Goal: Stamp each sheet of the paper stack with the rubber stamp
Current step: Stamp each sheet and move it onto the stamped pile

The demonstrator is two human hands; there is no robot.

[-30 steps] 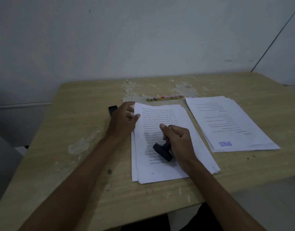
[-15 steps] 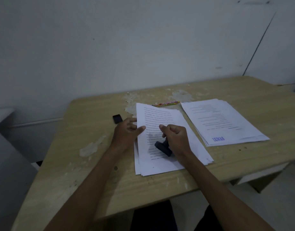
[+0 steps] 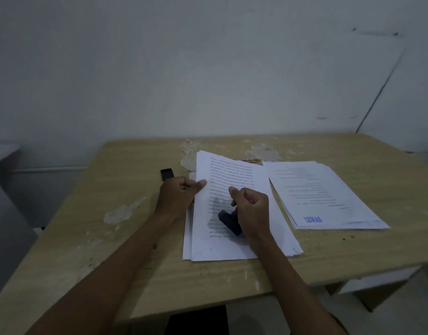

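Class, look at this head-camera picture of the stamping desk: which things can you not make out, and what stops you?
- Head view: the stamp face and any mark under it, hidden by the right hand.
- Printed lines on the top sheet: too small and blurred.
- Pencil: partly covered by the lifted sheet.
- Left hand fingers under the sheet edge: hidden by the paper.

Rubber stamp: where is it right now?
In the head view the rubber stamp is gripped in the right hand, low on the top sheet of the near paper stack.
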